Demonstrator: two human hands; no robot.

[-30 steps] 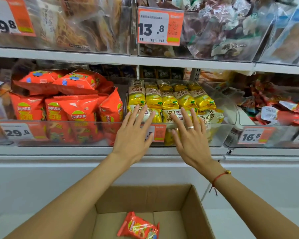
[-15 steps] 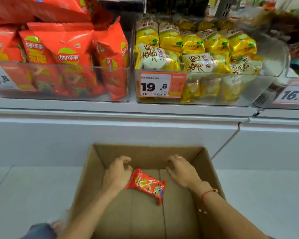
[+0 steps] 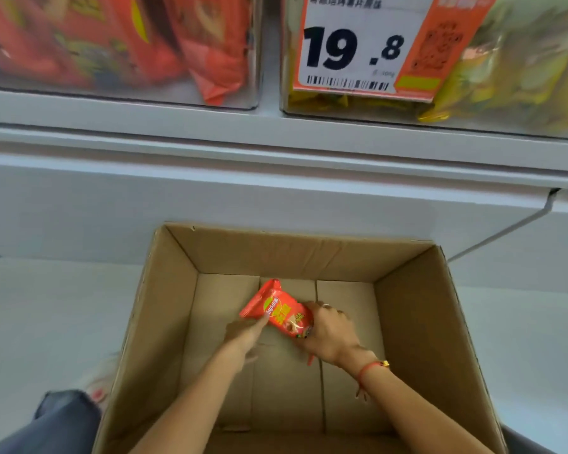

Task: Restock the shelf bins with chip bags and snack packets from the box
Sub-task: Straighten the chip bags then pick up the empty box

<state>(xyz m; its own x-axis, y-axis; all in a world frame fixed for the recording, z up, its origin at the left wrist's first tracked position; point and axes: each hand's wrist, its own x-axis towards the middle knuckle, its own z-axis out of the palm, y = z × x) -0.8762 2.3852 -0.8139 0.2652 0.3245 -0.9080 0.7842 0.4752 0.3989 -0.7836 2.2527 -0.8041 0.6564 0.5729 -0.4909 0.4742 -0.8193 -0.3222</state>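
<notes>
One small red chip bag (image 3: 277,314) lies tilted near the middle of the floor of the open cardboard box (image 3: 417,322). My right hand (image 3: 330,334) has its fingers curled round the bag's lower right end. My left hand (image 3: 248,332) reaches in from the left, and a straight finger touches the bag's lower left edge. Above, a clear bin of red chip bags (image 3: 210,60) stands beside a clear bin of yellow snack packets (image 3: 505,77).
A white shelf ledge (image 3: 276,139) juts out above the box's far wall. An orange price tag reading 19.8 (image 3: 368,44) hangs on the yellow bin. My knee in grey trousers (image 3: 59,417) is at the box's left, over pale floor tiles.
Both hands dropped from the yellow packet bin into the box. The right hand took hold of the red bag and the left came against it. The view moved closer and downward.
</notes>
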